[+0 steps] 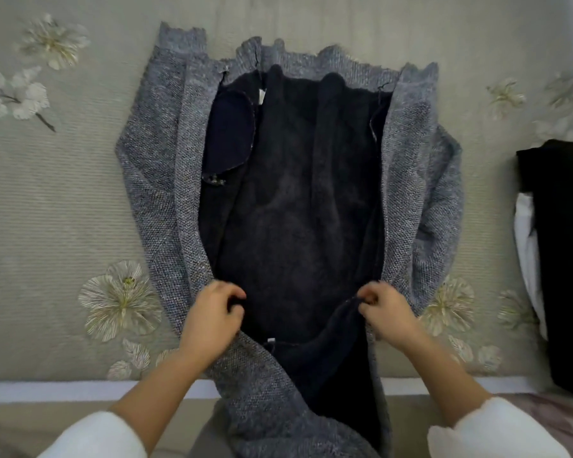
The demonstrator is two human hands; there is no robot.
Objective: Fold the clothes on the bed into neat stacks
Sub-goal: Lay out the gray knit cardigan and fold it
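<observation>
Cardigan (pixel 288 206) cloth is pinched in both hands at the near end of the garment. The left hand (pixel 212 312) has its fingers curled in, nipping a fold of the dark fleecy lining (pixel 295 259) where the left front panel meets it. The right hand (pixel 386 312) is likewise curled and pinches the inner edge of the right front panel, lifting a small flap of lining off the layer below. The two hands are level with each other and apart, with the open lining between them. A white sleeve (pixel 93 438) covers the left forearm and another white sleeve (pixel 497 431) the right.

The cardigan is grey knit outside and lies opened out in the middle of the bed (pixel 47 209), running lengthwise away from the person. Its grey fronts are turned back along both sides, and its scalloped edge points toward the far side. A dark pocket bag (pixel 229 130) shows inside the left front. The near end trails over the bed's near edge, crossing a white strip (pixel 47 390) there.

The bed cover is pale green with embroidered flowers (pixel 118 300). At the right edge of the bed sits a folded black pile (pixel 563 259), well apart from the cardigan, with a white garment (pixel 526 252) just beside it on its left.
</observation>
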